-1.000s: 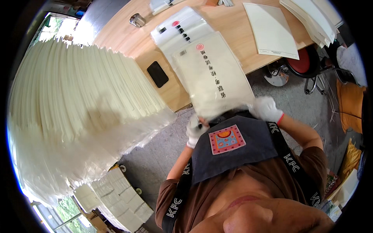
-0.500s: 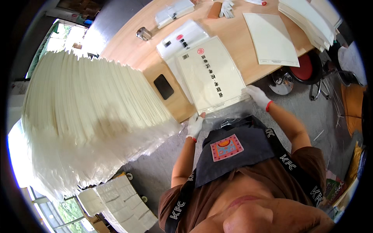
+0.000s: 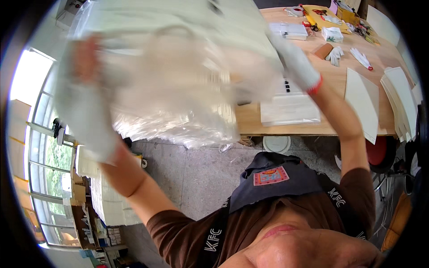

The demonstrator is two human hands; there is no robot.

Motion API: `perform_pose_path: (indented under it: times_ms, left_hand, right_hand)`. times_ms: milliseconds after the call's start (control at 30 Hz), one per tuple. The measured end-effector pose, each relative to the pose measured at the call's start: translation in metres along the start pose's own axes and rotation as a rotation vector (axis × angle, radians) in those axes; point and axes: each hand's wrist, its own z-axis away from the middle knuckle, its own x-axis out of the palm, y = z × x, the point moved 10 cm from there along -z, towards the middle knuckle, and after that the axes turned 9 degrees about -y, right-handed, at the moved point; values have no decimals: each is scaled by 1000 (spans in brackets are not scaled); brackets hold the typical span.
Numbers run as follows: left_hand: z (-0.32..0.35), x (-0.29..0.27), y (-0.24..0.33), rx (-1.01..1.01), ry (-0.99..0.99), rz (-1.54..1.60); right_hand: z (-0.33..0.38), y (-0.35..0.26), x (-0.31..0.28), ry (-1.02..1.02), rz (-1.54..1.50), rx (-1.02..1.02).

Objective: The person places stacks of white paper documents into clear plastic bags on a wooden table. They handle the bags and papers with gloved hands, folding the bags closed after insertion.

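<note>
A large cream paper packet in a clear plastic bag (image 3: 178, 20) is raised in front of me, smeared by motion. My left hand (image 3: 91, 98), in a white glove with bare fingertips, is closed on its left edge but badly blurred. My gloved right hand (image 3: 297, 62), red at the cuff, grips its right edge. Behind and below the packet stands a tall stack of similar plastic-bagged packets (image 3: 178, 131), largely hidden. Right of the stack, another bagged white packet (image 3: 290, 109) lies on the wooden table.
Along the table (image 3: 252, 123) are a tissue box (image 3: 332, 34), a brown block (image 3: 323, 51), spare white gloves (image 3: 334, 56) and cream sheets (image 3: 361, 100). More sheets (image 3: 395, 100) fan out at the right edge. Below stands a red stool (image 3: 379, 152). White bundles (image 3: 111, 201) are at lower left.
Both hands have lifted the packet off the table and swung it up and left, over the stack. My view has turned left, and the bagged packet beneath now shows.
</note>
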Motion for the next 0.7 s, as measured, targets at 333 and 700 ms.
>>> perform_pose_path:
  times_ms: [333,700]
  left_hand:
    - [-92,-237,-247,-371,-244,-942]
    - [214,107,-59,316,201,269]
  right_hand:
    - [-233,-73,201,-645,406,44]
    - [-37,-19,60,-257,678,475]
